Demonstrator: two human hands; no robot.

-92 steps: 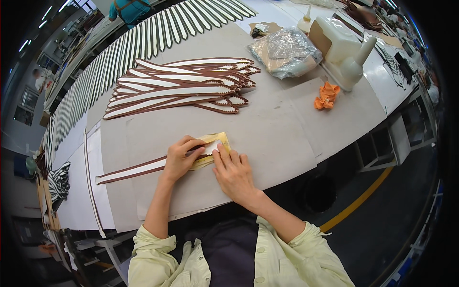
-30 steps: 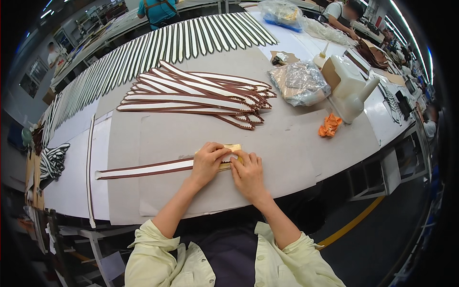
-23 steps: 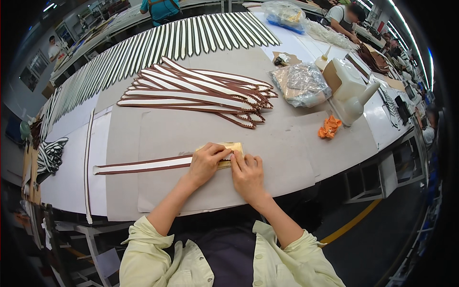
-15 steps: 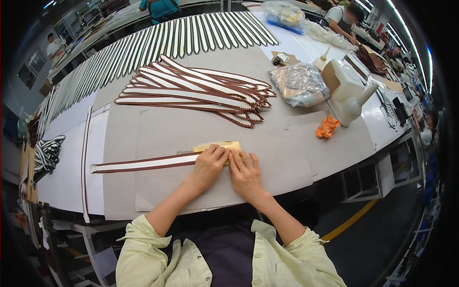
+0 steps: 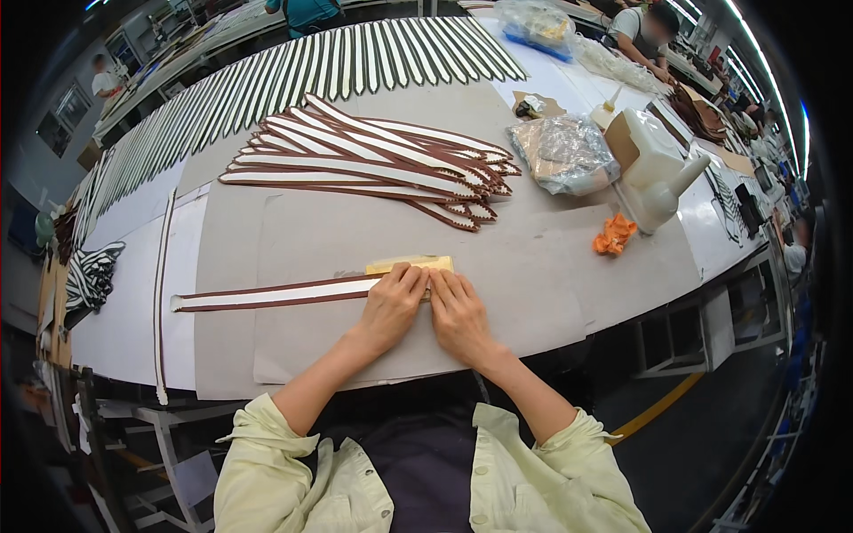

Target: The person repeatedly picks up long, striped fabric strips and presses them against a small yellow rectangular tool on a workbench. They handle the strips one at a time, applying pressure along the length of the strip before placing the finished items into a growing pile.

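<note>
A long brown-edged white strap (image 5: 275, 293) lies across the grey sheet in front of me, its far left end loose. My left hand (image 5: 391, 309) has its fingers bent together over the strap's right end. Close against it, my right hand (image 5: 458, 315) pinches at the same end, the fingertips of both nearly meeting. The very tip of the strap is hidden under my fingers. Just beyond them sits a flat yellow block (image 5: 407, 265), partly covered by my fingertips.
A pile of brown-and-white straps (image 5: 373, 160) lies beyond my hands. Rows of dark-edged white straps (image 5: 293, 80) line the far side. To the right are an orange crumpled piece (image 5: 614, 234), a plastic-wrapped packet (image 5: 564, 153) and a white squeeze bottle (image 5: 656, 200). A narrow strip (image 5: 162, 293) lies left.
My right fingers have curled in more closely at the strap's end. More of the yellow block shows. The whole view has shifted slightly.
</note>
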